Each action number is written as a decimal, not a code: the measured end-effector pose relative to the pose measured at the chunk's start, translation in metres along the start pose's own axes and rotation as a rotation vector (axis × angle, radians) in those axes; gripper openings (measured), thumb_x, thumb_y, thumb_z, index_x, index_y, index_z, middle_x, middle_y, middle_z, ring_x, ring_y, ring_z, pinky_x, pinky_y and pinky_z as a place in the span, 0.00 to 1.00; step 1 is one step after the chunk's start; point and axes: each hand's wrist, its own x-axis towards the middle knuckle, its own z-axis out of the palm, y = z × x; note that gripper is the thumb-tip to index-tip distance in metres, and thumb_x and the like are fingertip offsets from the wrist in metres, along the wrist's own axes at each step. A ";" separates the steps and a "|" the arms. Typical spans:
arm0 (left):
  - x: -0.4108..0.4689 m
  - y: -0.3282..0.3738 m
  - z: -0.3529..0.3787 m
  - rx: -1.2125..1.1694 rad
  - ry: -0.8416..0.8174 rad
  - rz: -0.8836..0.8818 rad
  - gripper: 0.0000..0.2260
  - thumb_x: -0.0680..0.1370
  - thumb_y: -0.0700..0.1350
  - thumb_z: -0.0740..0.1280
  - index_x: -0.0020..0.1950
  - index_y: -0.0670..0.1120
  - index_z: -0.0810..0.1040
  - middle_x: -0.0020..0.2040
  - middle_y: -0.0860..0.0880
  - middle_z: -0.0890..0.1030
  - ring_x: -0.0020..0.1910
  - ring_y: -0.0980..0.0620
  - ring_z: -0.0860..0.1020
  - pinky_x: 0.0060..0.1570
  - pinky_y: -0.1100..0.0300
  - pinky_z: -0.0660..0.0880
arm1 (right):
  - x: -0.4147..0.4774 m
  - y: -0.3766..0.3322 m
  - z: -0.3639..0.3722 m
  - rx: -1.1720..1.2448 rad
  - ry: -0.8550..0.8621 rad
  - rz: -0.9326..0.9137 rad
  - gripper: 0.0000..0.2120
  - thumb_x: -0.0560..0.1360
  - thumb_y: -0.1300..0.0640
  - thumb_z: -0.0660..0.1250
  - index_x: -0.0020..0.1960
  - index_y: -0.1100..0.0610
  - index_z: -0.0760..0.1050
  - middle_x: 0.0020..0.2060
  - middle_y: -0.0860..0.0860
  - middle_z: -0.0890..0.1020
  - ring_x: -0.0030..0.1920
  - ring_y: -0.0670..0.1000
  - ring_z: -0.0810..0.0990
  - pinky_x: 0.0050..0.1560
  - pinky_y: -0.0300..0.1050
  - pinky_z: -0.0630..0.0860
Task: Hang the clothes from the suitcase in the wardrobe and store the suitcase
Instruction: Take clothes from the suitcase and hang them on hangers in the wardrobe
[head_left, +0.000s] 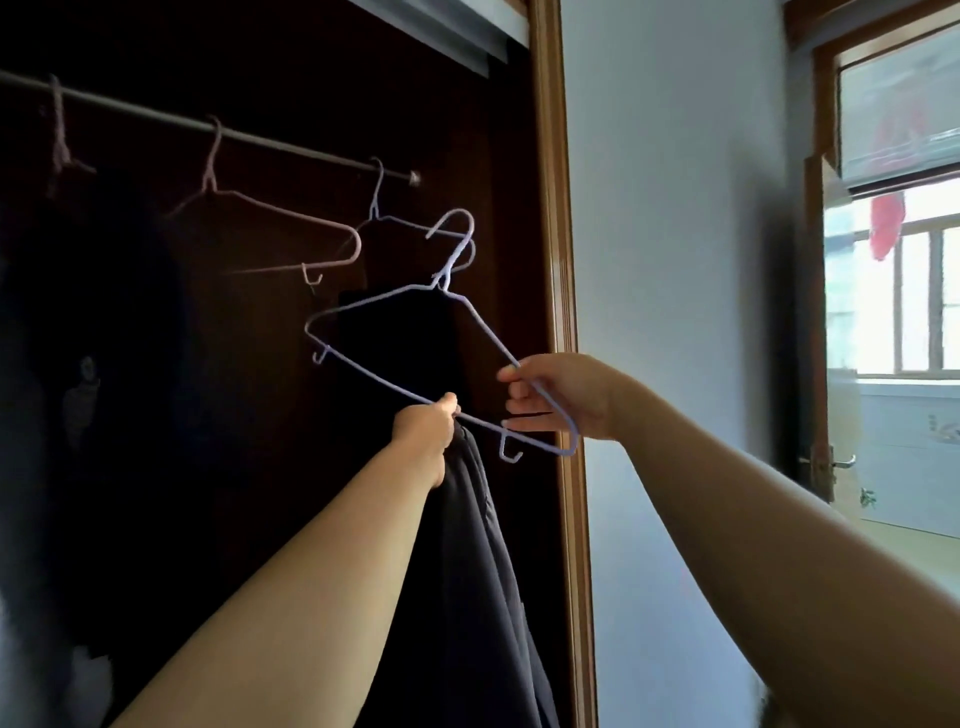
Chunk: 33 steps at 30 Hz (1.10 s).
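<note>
A pale lilac wire hanger (363, 371) is held tilted in front of the open wardrobe, its hook below the rail (291, 148). My right hand (558, 395) grips the hanger's right shoulder. My left hand (426, 428) pinches the hanger's bottom bar together with a dark garment (467, 571), which hangs down from that bar. Part of the dark cloth also shows behind the hanger's frame. The suitcase is out of view.
On the rail hang a pink hanger (291, 228), another pale hanger (395, 218) and, far left, a hanger with dark clothing (88, 322). The wardrobe's wooden frame (563, 312) stands right of my hands. A doorway with a window (898, 291) lies far right.
</note>
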 end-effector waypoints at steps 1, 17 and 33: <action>-0.002 -0.004 0.004 0.030 -0.003 0.027 0.11 0.78 0.51 0.67 0.40 0.45 0.78 0.43 0.46 0.79 0.49 0.46 0.77 0.52 0.53 0.73 | -0.004 0.001 -0.007 -0.096 0.034 0.000 0.08 0.78 0.65 0.61 0.55 0.62 0.76 0.36 0.55 0.79 0.38 0.51 0.81 0.51 0.50 0.81; -0.074 -0.052 0.036 0.474 -0.283 0.256 0.10 0.80 0.48 0.64 0.48 0.42 0.78 0.46 0.50 0.79 0.54 0.51 0.76 0.57 0.60 0.70 | -0.031 0.020 -0.056 0.138 0.535 -0.024 0.17 0.78 0.44 0.63 0.51 0.57 0.82 0.28 0.49 0.64 0.26 0.46 0.59 0.27 0.40 0.62; -0.072 -0.054 -0.005 1.109 -0.071 0.302 0.08 0.75 0.34 0.63 0.50 0.40 0.79 0.49 0.41 0.81 0.48 0.45 0.79 0.44 0.56 0.76 | -0.057 0.051 -0.089 -0.959 0.623 -0.064 0.28 0.78 0.59 0.65 0.74 0.66 0.58 0.68 0.58 0.70 0.64 0.51 0.75 0.56 0.35 0.73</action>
